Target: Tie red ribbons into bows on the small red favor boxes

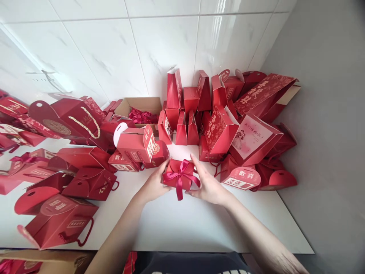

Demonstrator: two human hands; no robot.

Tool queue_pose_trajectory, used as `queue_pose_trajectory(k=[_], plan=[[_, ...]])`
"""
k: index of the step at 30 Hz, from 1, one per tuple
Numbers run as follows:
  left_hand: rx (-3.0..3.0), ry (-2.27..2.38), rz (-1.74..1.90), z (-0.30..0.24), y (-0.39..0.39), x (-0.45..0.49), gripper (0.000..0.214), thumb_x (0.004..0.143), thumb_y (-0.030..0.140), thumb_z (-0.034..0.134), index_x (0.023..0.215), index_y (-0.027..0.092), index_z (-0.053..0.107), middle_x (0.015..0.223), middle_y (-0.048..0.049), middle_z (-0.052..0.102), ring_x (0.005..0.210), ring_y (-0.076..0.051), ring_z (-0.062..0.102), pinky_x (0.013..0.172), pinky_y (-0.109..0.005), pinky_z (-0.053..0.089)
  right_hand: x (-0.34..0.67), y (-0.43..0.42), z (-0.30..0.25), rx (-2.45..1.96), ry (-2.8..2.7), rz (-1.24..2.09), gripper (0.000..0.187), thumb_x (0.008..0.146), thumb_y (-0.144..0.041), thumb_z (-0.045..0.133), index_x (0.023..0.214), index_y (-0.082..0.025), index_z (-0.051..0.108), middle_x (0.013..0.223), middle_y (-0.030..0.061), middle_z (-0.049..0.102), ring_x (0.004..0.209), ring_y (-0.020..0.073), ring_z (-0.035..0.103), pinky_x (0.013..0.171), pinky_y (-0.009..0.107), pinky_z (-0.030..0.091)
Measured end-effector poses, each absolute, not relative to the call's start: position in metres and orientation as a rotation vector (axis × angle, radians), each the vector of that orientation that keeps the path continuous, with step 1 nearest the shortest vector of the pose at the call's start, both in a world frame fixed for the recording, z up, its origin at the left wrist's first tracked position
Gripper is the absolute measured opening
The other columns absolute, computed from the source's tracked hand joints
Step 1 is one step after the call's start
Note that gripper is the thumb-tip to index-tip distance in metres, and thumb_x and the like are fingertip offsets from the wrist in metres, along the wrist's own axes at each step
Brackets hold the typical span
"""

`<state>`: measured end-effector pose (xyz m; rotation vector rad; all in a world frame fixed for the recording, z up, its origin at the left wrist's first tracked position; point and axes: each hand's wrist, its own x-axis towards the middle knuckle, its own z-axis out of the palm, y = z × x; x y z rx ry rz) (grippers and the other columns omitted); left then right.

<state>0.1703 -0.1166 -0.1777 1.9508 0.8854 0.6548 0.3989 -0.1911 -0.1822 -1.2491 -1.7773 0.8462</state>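
A small red gift box [174, 178] tied with a pink ribbon bow [180, 176] rests on the white table [182, 224] in the middle of the view. My left hand [154, 184] grips the box's left side with curled fingers. On the right side, my right hand [207, 185] holds the box, its fingers reaching up along the edge beside the bow. The ribbon's tails hang down over the box's front.
Several red gift boxes and bags lie on the left [85, 182] and stand stacked at the back and right [222, 129]. An open cardboard box [139, 104] holding pink ribbons sits against the tiled wall. The table's front edge runs near my body; grey floor lies to the right.
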Motion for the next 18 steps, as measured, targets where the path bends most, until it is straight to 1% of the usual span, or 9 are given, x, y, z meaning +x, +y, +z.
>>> queue_pose_trajectory(k=[2, 3, 6, 9, 11, 14, 16, 18], plan=[[2.082, 0.878, 0.767, -0.161, -0.106, 0.178, 0.091, 0.074, 0.019, 0.073, 0.152, 0.031, 0.028, 0.151, -0.0105, 0.042, 0.138, -0.031, 0.044, 0.111, -0.045, 0.042, 0.403, -0.183, -0.168, -1.195, -1.806, 0.709, 0.115, 0.074, -0.021, 0.076, 0.156, -0.032, -0.005, 0.154, 0.0142, 0.029, 0.143, 0.0309, 0.032, 0.115, 0.05, 0.034], [2.13, 0.872, 0.818, -0.15, -0.101, 0.182, 0.089, 0.075, 0.017, 0.07, 0.152, 0.031, 0.027, 0.153, -0.0098, 0.041, 0.14, -0.03, 0.041, 0.112, -0.044, 0.041, 0.406, -0.178, -0.159, -1.166, -1.806, 0.65, 0.113, 0.075, -0.018, 0.074, 0.156, -0.032, -0.005, 0.155, 0.0132, 0.027, 0.144, 0.0301, 0.031, 0.115, 0.05, 0.033], [2.208, 0.831, 0.882, -0.118, -0.084, 0.196, 0.093, 0.076, 0.011, 0.064, 0.154, 0.034, 0.019, 0.156, -0.0071, 0.034, 0.142, -0.028, 0.037, 0.114, -0.043, 0.039, 0.413, -0.162, -0.128, -1.075, -1.779, 0.519, 0.111, 0.078, -0.015, 0.071, 0.155, -0.034, -0.006, 0.159, 0.0102, 0.021, 0.147, 0.0281, 0.027, 0.118, 0.049, 0.03], [2.236, 0.774, 0.934, -0.096, -0.071, 0.207, 0.099, 0.075, 0.009, 0.064, 0.156, 0.034, 0.012, 0.159, -0.006, 0.028, 0.145, -0.027, 0.031, 0.117, -0.041, 0.034, 0.419, -0.15, -0.102, -1.031, -1.766, 0.486, 0.111, 0.079, -0.015, 0.071, 0.155, -0.036, -0.008, 0.163, 0.0055, 0.013, 0.15, 0.0266, 0.019, 0.12, 0.048, 0.025], [2.221, 0.738, 0.981, -0.088, -0.066, 0.213, 0.102, 0.075, 0.011, 0.065, 0.156, 0.033, 0.006, 0.16, -0.0066, 0.028, 0.146, -0.026, 0.03, 0.119, -0.041, 0.031, 0.421, -0.145, -0.091, -1.011, -1.776, 0.486, 0.11, 0.079, -0.015, 0.07, 0.154, -0.038, -0.007, 0.165, 0.0021, 0.008, 0.151, 0.0265, 0.014, 0.121, 0.048, 0.024], [2.177, 0.7, 1.024, -0.084, -0.062, 0.217, 0.103, 0.077, 0.011, 0.063, 0.156, 0.032, 0.0, 0.159, -0.0082, 0.029, 0.146, -0.025, 0.029, 0.12, -0.042, 0.029, 0.422, -0.14, -0.084, -0.989, -1.779, 0.494, 0.108, 0.08, -0.014, 0.068, 0.155, -0.037, -0.005, 0.165, 0.0003, 0.002, 0.151, 0.0283, 0.011, 0.119, 0.05, 0.028], [2.152, 0.69, 1.032, -0.085, -0.061, 0.217, 0.102, 0.077, 0.009, 0.062, 0.156, 0.031, 0.003, 0.16, -0.0084, 0.027, 0.147, -0.025, 0.027, 0.12, -0.043, 0.028, 0.422, -0.137, -0.084, -0.994, -1.765, 0.52, 0.107, 0.08, -0.015, 0.068, 0.155, -0.036, -0.005, 0.165, 0.0002, 0.001, 0.151, 0.029, 0.01, 0.117, 0.05, 0.032], [2.13, 0.696, 1.031, -0.086, -0.061, 0.217, 0.1, 0.076, 0.008, 0.062, 0.156, 0.032, 0.007, 0.16, -0.008, 0.025, 0.148, -0.025, 0.024, 0.12, -0.043, 0.028, 0.421, -0.134, -0.088, -1.008, -1.754, 0.546, 0.106, 0.08, -0.016, 0.068, 0.155, -0.035, -0.004, 0.165, -0.0001, 0.0, 0.151, 0.0286, 0.009, 0.118, 0.049, 0.032]])
